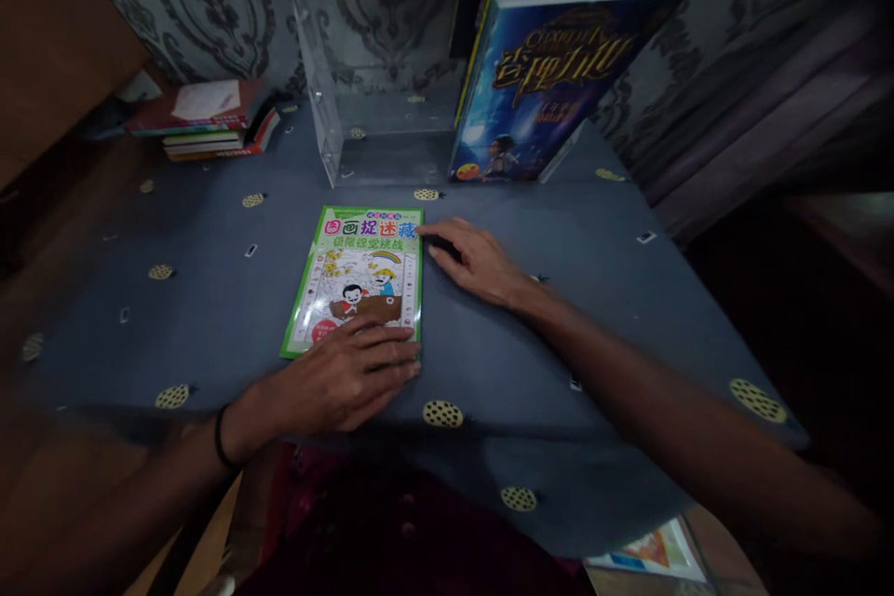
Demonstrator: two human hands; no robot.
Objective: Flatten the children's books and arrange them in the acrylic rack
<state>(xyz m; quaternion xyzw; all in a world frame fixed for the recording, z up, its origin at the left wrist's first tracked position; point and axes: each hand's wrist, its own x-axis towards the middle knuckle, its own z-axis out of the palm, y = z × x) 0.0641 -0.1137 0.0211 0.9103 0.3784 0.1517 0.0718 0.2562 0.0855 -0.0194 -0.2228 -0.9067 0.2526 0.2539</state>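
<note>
A closed picture book point(363, 284) with a green border and a cartoon cover lies flat on the table. My left hand point(349, 368), with a black band at its wrist, rests palm down over the book's lower part, fingers stretched toward its right edge. My right hand point(475, 261) lies beside the book's upper right edge. Its fingertip reaches the cover's edge, with the thumb apart below it. Some of its fingers are hidden beneath the hand.
A clear acrylic stand point(325, 130) is at the back, with a blue book point(541, 93) leaning upright in its right side. A stack of books point(209, 126) lies back left. The blue tablecloth point(230, 317) has a pineapple print. Another book point(660, 554) shows below the table's front edge.
</note>
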